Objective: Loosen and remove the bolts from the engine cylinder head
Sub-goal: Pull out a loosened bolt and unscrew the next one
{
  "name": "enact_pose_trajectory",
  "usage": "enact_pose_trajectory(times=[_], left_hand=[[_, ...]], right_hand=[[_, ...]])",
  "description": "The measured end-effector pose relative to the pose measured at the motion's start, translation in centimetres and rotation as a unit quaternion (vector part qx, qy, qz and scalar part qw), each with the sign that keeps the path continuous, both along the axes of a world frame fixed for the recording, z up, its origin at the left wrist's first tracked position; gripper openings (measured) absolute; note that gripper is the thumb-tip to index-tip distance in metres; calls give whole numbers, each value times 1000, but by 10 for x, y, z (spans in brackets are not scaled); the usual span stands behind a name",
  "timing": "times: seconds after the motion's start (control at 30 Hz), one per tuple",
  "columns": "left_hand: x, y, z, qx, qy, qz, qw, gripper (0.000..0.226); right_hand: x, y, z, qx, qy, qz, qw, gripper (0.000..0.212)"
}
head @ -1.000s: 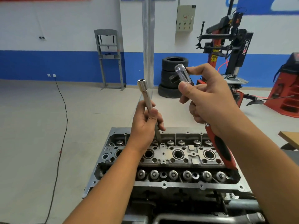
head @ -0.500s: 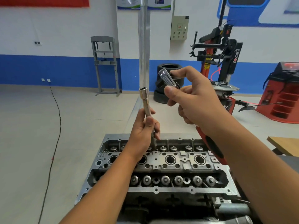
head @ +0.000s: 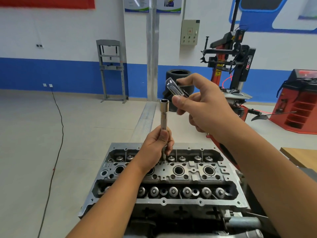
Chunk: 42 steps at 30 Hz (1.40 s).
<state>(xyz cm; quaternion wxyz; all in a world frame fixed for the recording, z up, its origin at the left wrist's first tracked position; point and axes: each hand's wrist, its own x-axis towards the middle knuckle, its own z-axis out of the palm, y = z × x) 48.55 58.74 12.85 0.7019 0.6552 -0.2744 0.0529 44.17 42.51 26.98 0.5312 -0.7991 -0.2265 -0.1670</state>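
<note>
While the left hand [head: 158,145] is gripping a long socket extension [head: 164,121] upright over the cylinder head [head: 164,179], right hand [head: 204,110] is pinching the ratchet head [head: 175,88] just beside the socket's open top, cylinder head lying below both hands, tyres [head: 178,78] standing behind.

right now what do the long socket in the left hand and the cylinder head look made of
Long socket: looks like chrome-plated steel, with a bright mirror-like sheen.
Cylinder head: probably cast aluminium; dull, grainy grey rim, smoother machined faces around the bores.
</note>
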Motion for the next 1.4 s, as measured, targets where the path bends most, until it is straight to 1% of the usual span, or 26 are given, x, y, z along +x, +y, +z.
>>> enact_pose_trajectory(times=[0.13,0.23,0.37,0.47,0.57,0.63,0.77,0.83,0.93,1.0,1.07,1.13,1.23,1.27,1.33,1.4], left_hand=[[-1,0,-1,1,12,-7,1000,55],[0,1,-3,11,17,-9,1000,57],[3,1,-6,24,23,-9,999,57],[5,1,-8,22,21,-12,999,56],[5,1,-9,20,20,-14,999,56],[4,0,-8,18,20,-16,1000,57],[1,-3,-6,22,7,-1,1000,66],[-1,-5,-5,26,-1,12,1000,63],[-4,-7,-4,22,-7,36,999,53],[-7,-9,-3,19,-7,55,998,45],[-9,-13,-2,24,-10,79,996,36],[-12,-16,-1,25,-9,109,994,33],[-12,-19,1,12,-1,145,989,37],[-12,-19,0,12,1,156,988,40],[-13,-17,-3,16,-3,168,986,37],[-14,-13,2,26,-21,168,985,30]], right_hand=[[2,-1,3,-95,-13,-6,995,27],[4,-4,8,-144,-21,-19,989,24],[3,-10,24,-221,-35,-22,974,23],[-1,-9,43,-305,-32,-18,952,23],[-3,-2,60,-388,-44,-23,920,28],[-5,1,69,-426,-49,-24,903,29],[-10,7,85,-493,-46,-37,868,24],[-12,9,89,-510,-37,-46,858,25],[-13,12,87,-518,-39,-53,853,28],[-14,12,83,-515,-47,-62,853,26],[-17,12,76,-508,-53,-78,856,22],[-17,15,67,-496,-49,-90,862,23],[-17,25,51,-461,-26,-100,881,22],[-18,28,46,-454,-30,-107,884,20],[-22,33,38,-448,-61,-132,882,18],[-26,37,28,-466,-124,-179,857,26]])
